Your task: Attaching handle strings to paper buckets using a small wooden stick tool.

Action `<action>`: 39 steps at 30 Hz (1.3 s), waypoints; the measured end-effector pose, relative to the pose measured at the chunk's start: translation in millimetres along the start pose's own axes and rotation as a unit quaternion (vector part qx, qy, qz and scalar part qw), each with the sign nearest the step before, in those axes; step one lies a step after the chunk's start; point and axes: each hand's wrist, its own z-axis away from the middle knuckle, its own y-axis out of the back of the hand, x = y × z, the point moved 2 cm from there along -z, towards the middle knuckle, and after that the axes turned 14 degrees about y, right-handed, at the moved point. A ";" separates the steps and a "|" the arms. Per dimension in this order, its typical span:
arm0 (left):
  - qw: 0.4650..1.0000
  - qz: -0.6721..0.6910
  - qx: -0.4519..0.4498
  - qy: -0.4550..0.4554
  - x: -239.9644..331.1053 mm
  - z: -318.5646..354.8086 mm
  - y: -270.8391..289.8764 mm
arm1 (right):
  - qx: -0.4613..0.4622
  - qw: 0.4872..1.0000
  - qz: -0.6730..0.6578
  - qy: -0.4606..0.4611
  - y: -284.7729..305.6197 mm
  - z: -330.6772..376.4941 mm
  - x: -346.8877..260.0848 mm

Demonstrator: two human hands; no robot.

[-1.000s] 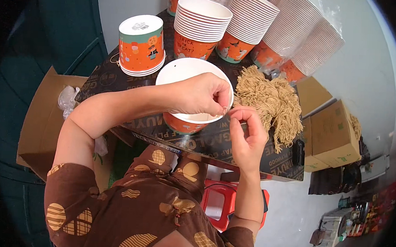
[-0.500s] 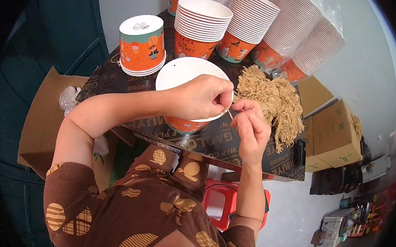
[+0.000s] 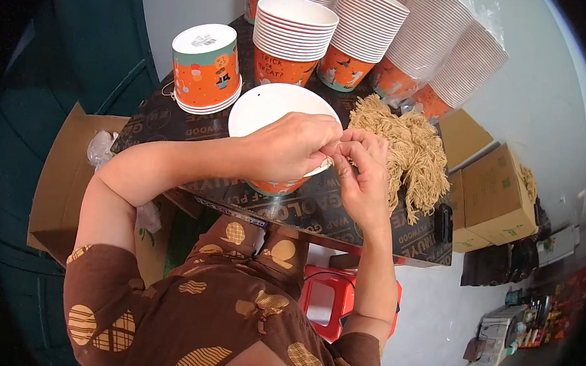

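An open paper tub [image 3: 260, 112], white inside and orange outside, stands near the front of the table, with a small hole high in its far wall. My left hand [image 3: 294, 143] reaches across its mouth, closed in a pinch at the right rim. My right hand [image 3: 363, 177] meets it there from outside, thumb and fingertips pinched together. Between them a bit of tan string [image 3: 328, 163] shows at the rim; most of it is hidden by my fingers. A loose bundle of tan strings [image 3: 407, 152] lies just right of my hands.
An upside-down stack of orange and green tubs [image 3: 206, 76] sits at the left of the dark printed table [image 3: 285, 212]. Tall stacks of nested tubs [image 3: 294, 34] line the back, some in clear plastic. Cardboard boxes [image 3: 498, 197] stand at right, a red stool [image 3: 323, 304] below.
My right hand has moved up and left to meet my left fingers at the rim. The stretch of string seen between the hands before is now mostly covered.
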 end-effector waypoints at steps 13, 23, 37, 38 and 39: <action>0.998 -0.053 0.022 -0.037 5.7 5.2 -2.6 | -0.036 0.999 -0.024 -0.031 -0.8 -4.8 -8.2; 0.985 -0.157 0.046 -0.048 5.7 6.8 -4.8 | -0.048 0.993 -0.092 -0.062 -1.0 -2.9 0.4; 0.980 -0.179 -0.004 -0.087 2.2 6.1 -1.1 | -0.099 0.969 -0.220 -0.058 -2.5 0.0 18.6; 0.980 -0.181 -0.003 -0.087 2.0 6.2 -0.9 | -0.099 0.969 -0.220 -0.057 -1.7 0.5 19.4; 0.979 -0.183 -0.003 -0.087 2.3 6.3 -0.7 | -0.097 0.965 -0.236 -0.059 -0.4 1.1 20.2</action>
